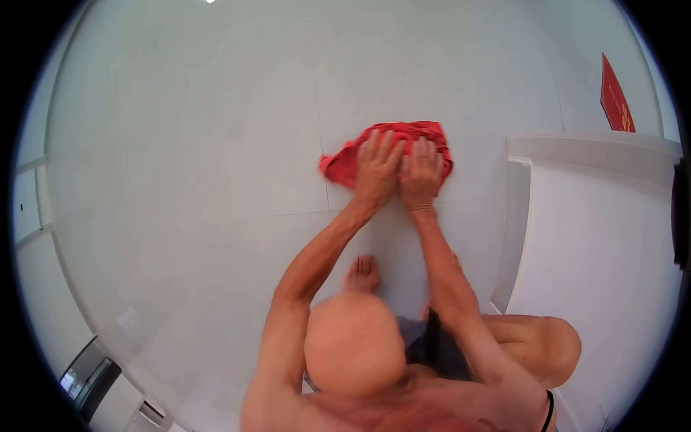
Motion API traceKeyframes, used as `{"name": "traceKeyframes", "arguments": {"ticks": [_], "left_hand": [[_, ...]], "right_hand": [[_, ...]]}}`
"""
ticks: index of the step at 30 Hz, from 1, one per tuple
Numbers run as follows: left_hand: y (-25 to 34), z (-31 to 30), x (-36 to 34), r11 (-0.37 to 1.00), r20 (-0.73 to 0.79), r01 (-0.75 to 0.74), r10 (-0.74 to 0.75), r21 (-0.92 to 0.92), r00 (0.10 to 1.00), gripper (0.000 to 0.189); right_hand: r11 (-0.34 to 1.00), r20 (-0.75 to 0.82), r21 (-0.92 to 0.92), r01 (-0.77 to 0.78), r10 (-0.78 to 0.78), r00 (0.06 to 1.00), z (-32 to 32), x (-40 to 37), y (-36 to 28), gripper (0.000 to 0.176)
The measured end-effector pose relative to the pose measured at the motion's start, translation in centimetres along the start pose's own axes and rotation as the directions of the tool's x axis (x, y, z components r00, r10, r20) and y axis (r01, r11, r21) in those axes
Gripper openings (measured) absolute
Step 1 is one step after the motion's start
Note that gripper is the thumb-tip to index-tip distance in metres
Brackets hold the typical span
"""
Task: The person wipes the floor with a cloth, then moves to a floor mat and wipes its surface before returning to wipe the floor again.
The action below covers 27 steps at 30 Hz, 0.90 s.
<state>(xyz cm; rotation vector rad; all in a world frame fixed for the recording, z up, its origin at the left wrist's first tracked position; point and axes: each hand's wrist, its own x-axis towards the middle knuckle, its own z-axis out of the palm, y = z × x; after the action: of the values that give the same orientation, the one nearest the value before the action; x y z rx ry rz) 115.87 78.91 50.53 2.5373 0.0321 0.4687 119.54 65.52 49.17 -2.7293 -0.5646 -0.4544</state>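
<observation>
A crumpled red cloth lies on the pale tiled floor, in the upper middle of the head view. Flat on its left half is my left hand, fingers spread and pointing away from me. My right hand rests just beside it on the cloth's right part, its fingers stretched out. Both palms press down on the fabric, and neither hand grips it. Part of the cloth is hidden under the hands.
A bare foot and bent knees are close below my arms. At the right stands a white ledge or wall, with a red panel behind it. White cabinets or doors line the left edge.
</observation>
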Motion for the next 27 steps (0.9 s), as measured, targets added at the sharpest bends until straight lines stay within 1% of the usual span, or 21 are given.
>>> {"name": "traceKeyframes", "arguments": {"ticks": [2,3,4,6,7,9,12,14,15,16,19,21,22,23,24,25,27], "left_hand": [[2.7,2.8,1.9,0.997,-0.020,-0.061,0.060,-0.052,0.998,0.052],[4.4,4.1,2.3,0.995,-0.025,-0.072,0.071,-0.064,0.997,0.052],[5.6,4.9,2.5,0.993,-0.030,-0.086,0.084,-0.078,0.996,0.052],[5.6,3.1,0.1,0.989,0.007,-0.067,0.069,-0.134,0.998,0.049],[4.7,1.4,-1.3,0.989,0.030,-0.071,0.075,-0.130,0.997,0.048],[3.3,-1.1,-4.5,0.992,0.084,-0.061,0.070,-0.106,0.994,0.048],[0.4,-3.1,-7.6,0.999,0.030,-0.013,0.014,-0.046,0.999,0.050],[-1.0,-2.7,-6.8,0.999,0.023,-0.044,0.044,-0.007,0.999,0.050],[-1.0,-2.1,-6.5,0.999,0.024,-0.052,0.052,0.014,0.998,0.050],[-0.9,-2.7,-4.9,0.999,0.037,-0.045,0.044,0.005,0.998,0.051],[-2.4,-2.5,-0.2,1.000,0.006,-0.015,0.015,-0.002,1.000,0.051],[-2.4,-2.0,1.5,1.000,-0.023,0.014,-0.015,-0.027,1.000,0.050],[-1.8,-1.8,0.6,1.000,-0.015,0.018,-0.018,-0.017,1.000,0.050],[-1.3,-1.9,-1.0,1.000,-0.011,0.020,-0.020,-0.007,1.000,0.050],[-0.6,-1.9,-2.5,1.000,-0.011,0.017,-0.017,0.001,1.000,0.050],[-0.1,-3.0,-4.8,0.999,0.036,0.021,-0.022,0.031,0.999,0.048],[0.5,-4.0,-9.8,0.995,0.010,0.075,-0.076,0.073,0.997,0.047]], "right_hand": [[0.996,0.003,-0.057,-0.067,0.067,0.998,-1.0,0.6,4.0,0.047],[0.993,0.006,-0.035,-0.116,0.116,0.993,-1.6,0.4,5.7,0.047],[0.993,-0.002,-0.023,-0.112,0.112,0.994,-1.7,-0.2,6.5,0.046],[0.989,0.005,-0.069,-0.134,0.135,0.991,-3.0,-2.5,5.5,0.046],[0.993,0.019,-0.031,-0.117,0.118,0.993,-3.5,-3.4,3.7,0.046],[0.993,0.016,-0.037,-0.110,0.111,0.994,-3.4,-6.7,0.2,0.046],[0.999,-0.006,0.041,-0.031,0.032,0.999,-2.2,-6.8,-3.8,0.046],[0.998,-0.010,0.066,0.017,-0.016,1.000,-2.1,-5.3,-4.3,0.046],[0.997,0.002,0.068,0.043,-0.043,0.999,-1.9,-3.9,-3.3,0.046],[0.995,0.026,0.072,0.069,-0.071,0.997,-1.9,-2.8,-3.1,0.046],[0.997,0.001,0.064,0.041,-0.041,0.999,-0.1,2.7,-3.5,0.043],[0.998,0.014,0.064,0.011,-0.012,1.000,-0.1,3.7,-3.4,0.043],[0.998,0.033,0.068,-0.007,0.005,0.999,-0.3,3.4,-3.1,0.043],[0.991,0.066,0.137,0.004,-0.013,0.998,-0.9,1.7,-2.8,0.047],[0.989,0.072,0.146,0.014,-0.025,0.997,-1.6,-0.4,-2.8,0.049],[0.988,0.082,0.154,0.024,-0.037,0.996,-2.5,-2.9,-3.5,0.050],[0.984,0.117,0.178,0.028,-0.049,0.992,-3.7,-7.3,-5.2,0.053]]}}
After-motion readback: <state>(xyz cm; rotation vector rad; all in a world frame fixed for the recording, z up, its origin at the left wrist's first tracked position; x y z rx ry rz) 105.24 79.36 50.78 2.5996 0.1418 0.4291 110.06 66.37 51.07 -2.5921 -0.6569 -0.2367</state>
